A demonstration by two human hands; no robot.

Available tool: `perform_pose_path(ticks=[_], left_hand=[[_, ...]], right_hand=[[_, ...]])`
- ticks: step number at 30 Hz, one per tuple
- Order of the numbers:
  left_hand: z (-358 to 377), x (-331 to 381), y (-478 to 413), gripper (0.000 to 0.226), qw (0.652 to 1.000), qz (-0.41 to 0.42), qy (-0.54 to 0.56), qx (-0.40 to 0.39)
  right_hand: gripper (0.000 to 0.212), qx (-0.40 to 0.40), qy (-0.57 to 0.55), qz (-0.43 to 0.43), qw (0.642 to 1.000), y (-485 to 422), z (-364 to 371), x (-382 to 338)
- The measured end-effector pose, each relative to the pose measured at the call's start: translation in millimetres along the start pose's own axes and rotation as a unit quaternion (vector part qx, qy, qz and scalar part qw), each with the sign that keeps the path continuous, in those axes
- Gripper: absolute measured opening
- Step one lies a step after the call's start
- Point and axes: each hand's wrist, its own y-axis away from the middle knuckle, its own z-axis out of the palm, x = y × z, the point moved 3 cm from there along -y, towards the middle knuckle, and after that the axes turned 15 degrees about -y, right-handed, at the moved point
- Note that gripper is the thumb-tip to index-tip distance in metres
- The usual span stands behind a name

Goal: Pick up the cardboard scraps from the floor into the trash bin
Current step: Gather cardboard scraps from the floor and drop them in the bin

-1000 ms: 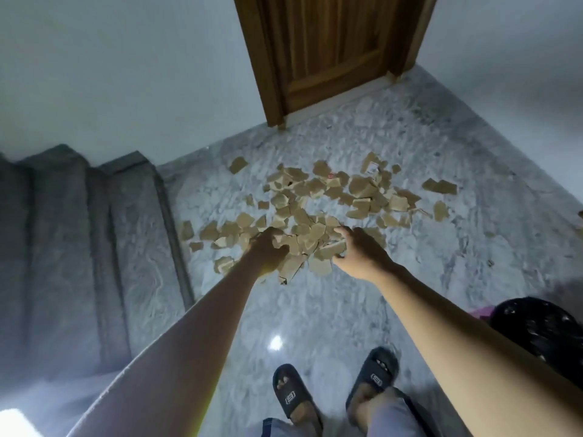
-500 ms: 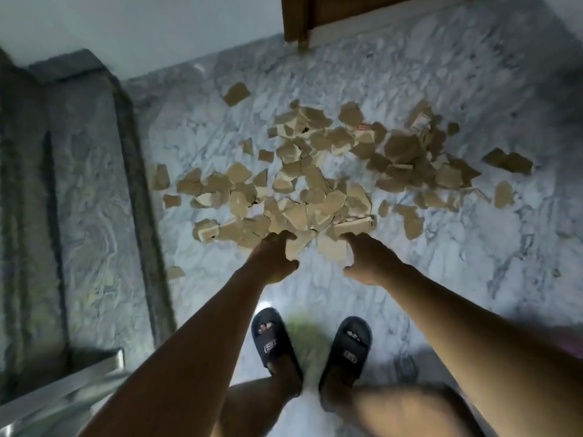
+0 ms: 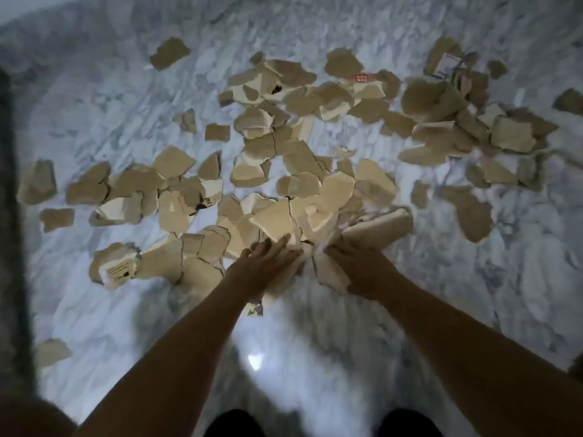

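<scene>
While you lean over the floor [image 3: 94, 310], your left hand [image 3: 268, 266] lies flat, fingers spread, on the scraps [image 3: 299, 190]; your right hand [image 3: 359, 266] curls around one piece. Scraps: torn tan cardboard, some pale-faced, scattered across marble, blurry.

Interior, likely residential: polished white-grey marble floor [image 3: 520, 279], dark stone border strip [image 3: 12, 216] at left edge, torn cardboard scraps [image 3: 284, 184] strewn across it.
</scene>
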Motion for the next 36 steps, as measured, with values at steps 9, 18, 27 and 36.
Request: perform_pose_path(ticks=[9, 18, 27, 36], left_hand=[[22.7, -3.0, -27.7, 0.075, 0.997, 0.035, -0.033, 0.063], [-23.2, -29.3, 2.0, 0.054, 0.933, -0.083, 0.305, 0.173], [-13.7, -55.6, -3.2, 0.078, 0.795, -0.06, 0.603, -0.037], [6.4, -41.0, -51.2, 0.071, 0.931, -0.237, 0.278, -0.023]], right_hand=[[0.061, 0.042, 0.071, -0.018, 0.996, -17.4, -2.1, -13.3], [0.046, -0.029, -0.046, -0.002, 0.999, -10.2, -13.6, -50.5], [0.062, -0.056, -0.31, 0.184, 0.931, -5.2, -80.0, 37.1], [0.099, 0.071, -0.25, 0.356, 0.898, -13.2, -5.3, 66.6]])
